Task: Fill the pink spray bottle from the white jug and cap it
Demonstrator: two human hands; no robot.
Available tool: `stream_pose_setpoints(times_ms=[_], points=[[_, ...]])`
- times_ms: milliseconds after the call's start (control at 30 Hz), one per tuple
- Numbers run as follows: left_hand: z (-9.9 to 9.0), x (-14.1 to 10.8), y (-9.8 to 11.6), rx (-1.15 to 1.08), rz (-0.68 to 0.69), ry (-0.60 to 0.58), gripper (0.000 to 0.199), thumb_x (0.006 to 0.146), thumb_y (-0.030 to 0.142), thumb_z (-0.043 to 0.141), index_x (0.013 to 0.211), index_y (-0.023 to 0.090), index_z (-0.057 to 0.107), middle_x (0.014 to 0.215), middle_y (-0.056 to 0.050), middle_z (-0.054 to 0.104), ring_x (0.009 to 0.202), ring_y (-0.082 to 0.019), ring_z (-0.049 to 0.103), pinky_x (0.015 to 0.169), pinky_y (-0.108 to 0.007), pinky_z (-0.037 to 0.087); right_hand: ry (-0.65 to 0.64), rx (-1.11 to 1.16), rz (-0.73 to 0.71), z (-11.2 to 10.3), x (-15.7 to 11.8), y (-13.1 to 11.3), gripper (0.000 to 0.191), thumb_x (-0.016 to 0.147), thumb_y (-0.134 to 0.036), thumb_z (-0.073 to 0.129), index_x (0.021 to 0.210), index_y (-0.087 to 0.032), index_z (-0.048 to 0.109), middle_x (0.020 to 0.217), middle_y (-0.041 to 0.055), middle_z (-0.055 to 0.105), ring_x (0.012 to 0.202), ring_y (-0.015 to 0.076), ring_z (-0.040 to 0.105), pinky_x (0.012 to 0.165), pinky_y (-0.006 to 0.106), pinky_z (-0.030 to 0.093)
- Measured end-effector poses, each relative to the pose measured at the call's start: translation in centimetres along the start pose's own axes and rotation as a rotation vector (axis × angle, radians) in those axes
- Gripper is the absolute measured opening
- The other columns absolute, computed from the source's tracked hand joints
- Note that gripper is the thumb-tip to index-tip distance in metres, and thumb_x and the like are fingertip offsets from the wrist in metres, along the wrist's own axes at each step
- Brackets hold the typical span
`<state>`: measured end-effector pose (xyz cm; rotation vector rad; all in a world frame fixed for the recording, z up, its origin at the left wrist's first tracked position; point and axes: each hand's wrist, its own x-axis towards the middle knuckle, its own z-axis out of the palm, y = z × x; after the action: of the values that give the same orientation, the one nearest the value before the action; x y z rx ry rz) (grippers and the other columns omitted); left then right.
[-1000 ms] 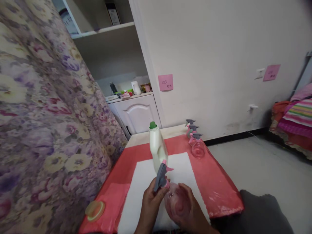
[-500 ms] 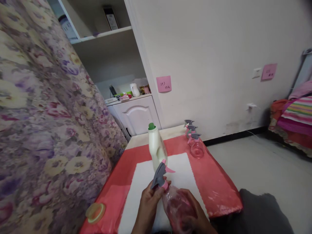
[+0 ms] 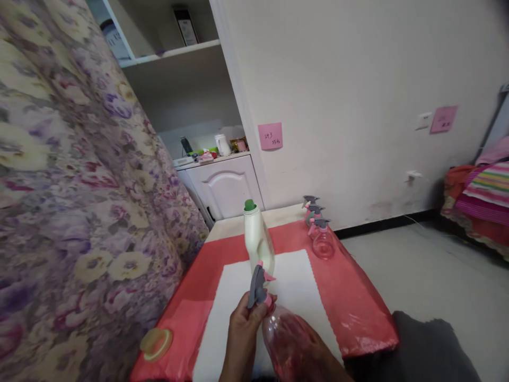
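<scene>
A clear pink spray bottle (image 3: 280,334) with a grey and pink trigger head is tilted toward me over the white cloth (image 3: 294,276). My left hand (image 3: 245,321) is closed round the pink collar under its head. My right hand (image 3: 324,347) wraps the body from the right, its fingers partly hidden behind the bottle. Just beyond stands a pale green jug (image 3: 254,233) with a green opening at the top, upright on the cloth.
Several similar spray bottles (image 3: 323,244) stand in a row at the table's back right. A yellowish round lid (image 3: 156,344) lies at the front left of the red table cover (image 3: 358,313). A flowered curtain (image 3: 99,212) hangs along the left, and a grey stool-like shape (image 3: 429,345) is at right.
The spray bottle's head has turned slightly, so its pink nozzle looks shorter. My right hand has shifted down and behind the bottle's body. The left hand keeps its hold on the collar.
</scene>
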<state>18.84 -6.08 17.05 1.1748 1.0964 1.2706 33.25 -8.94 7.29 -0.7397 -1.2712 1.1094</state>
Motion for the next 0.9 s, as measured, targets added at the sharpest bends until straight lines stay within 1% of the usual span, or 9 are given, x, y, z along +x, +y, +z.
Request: stream_pose_setpoints(times_ms=[67,133,167,267,433,567,667,800,900], points=[[0.1,-0.1,0.0,-0.014,-0.008,0.031,0.037,0.075,0.038,0.075,0.104,0.017,0.068,0.093,-0.005,0.077,0.092,-0.023,0.07,0.087,-0.034,0.052,-0.088,0.214,0.028,-0.2,-0.2,-0.2,0.073,0.071,-0.08,0.051,0.127,-0.033,0.054,0.123,0.0054,0.069,0.11,0.0316,0.066,0.088,0.049,0.055],[0.3,-0.2,0.0,-0.026,-0.016,0.051,0.035,0.075,0.037,0.075,0.103,0.017,0.066,0.093,-0.005,0.076,0.09,-0.021,0.07,0.086,-0.033,0.051,-0.12,0.381,0.067,-0.2,-0.3,-0.1,0.08,0.061,-0.078,0.064,0.127,-0.032,0.053,0.128,0.0062,0.066,0.118,0.0349,0.06,0.097,0.051,0.049],[0.4,-0.3,-0.1,-0.033,-0.019,0.062,0.035,0.075,0.036,0.075,0.103,0.017,0.065,0.092,-0.005,0.076,0.09,-0.021,0.07,0.085,-0.032,0.05,-0.108,0.402,0.081,-0.1,-0.3,-0.1,0.082,0.058,-0.075,0.069,0.126,-0.032,0.053,0.129,0.0068,0.065,0.12,0.0356,0.058,0.1,0.051,0.046],[0.7,-0.4,-0.2,-0.051,-0.019,0.092,0.032,0.073,0.035,0.077,0.098,0.018,0.065,0.087,-0.003,0.075,0.09,-0.019,0.069,0.084,-0.03,0.048,-0.04,0.282,0.076,-0.1,-0.2,0.0,0.086,0.055,-0.074,0.072,0.126,-0.03,0.051,0.129,0.0094,0.063,0.121,0.0359,0.056,0.102,0.049,0.044],[1.1,-0.4,-0.2,-0.081,-0.022,0.087,0.031,0.071,0.035,0.079,0.094,0.018,0.066,0.087,-0.003,0.074,0.092,-0.02,0.068,0.084,-0.029,0.047,0.029,0.11,0.026,-0.3,-0.5,1.0,0.088,0.059,-0.077,0.065,0.129,-0.027,0.047,0.129,0.0131,0.061,0.122,0.0363,0.055,0.103,0.049,0.043],[1.5,-0.5,-0.3,-0.137,-0.032,0.119,0.034,0.067,0.034,0.081,0.093,0.017,0.066,0.086,-0.004,0.075,0.089,-0.022,0.068,0.082,-0.031,0.048,0.104,-0.031,-0.001,-0.5,-1.0,2.2,0.073,0.069,-0.056,0.069,0.131,-0.025,0.045,0.131,0.0127,0.057,0.124,0.0329,0.053,0.105,0.043,0.042],[1.8,-0.7,-0.3,-0.149,-0.039,0.145,0.036,0.065,0.035,0.082,0.093,0.016,0.067,0.083,-0.004,0.075,0.085,-0.022,0.069,0.079,-0.03,0.048,0.106,-0.071,0.01,-0.7,-1.0,1.9,0.066,0.07,-0.045,0.071,0.129,-0.026,0.048,0.128,0.0109,0.058,0.123,0.0311,0.054,0.104,0.04,0.043],[1.7,-0.7,-0.3,-0.146,-0.057,0.117,0.036,0.068,0.034,0.081,0.096,0.017,0.067,0.084,-0.004,0.076,0.085,-0.021,0.068,0.078,-0.028,0.047,0.085,0.045,-0.001,-1.1,-0.7,0.6,0.077,0.062,-0.061,0.073,0.126,-0.026,0.052,0.124,0.011,0.061,0.117,0.0344,0.058,0.099,0.042,0.045],[1.4,-0.5,-0.3,-0.134,-0.066,0.076,0.036,0.07,0.033,0.079,0.099,0.016,0.067,0.087,-0.006,0.076,0.088,-0.021,0.068,0.081,-0.029,0.047,0.027,0.112,0.055,-1.6,-0.6,0.5,0.084,0.059,-0.068,0.072,0.129,-0.025,0.051,0.128,0.0121,0.061,0.12,0.0364,0.056,0.102,0.047,0.041]])
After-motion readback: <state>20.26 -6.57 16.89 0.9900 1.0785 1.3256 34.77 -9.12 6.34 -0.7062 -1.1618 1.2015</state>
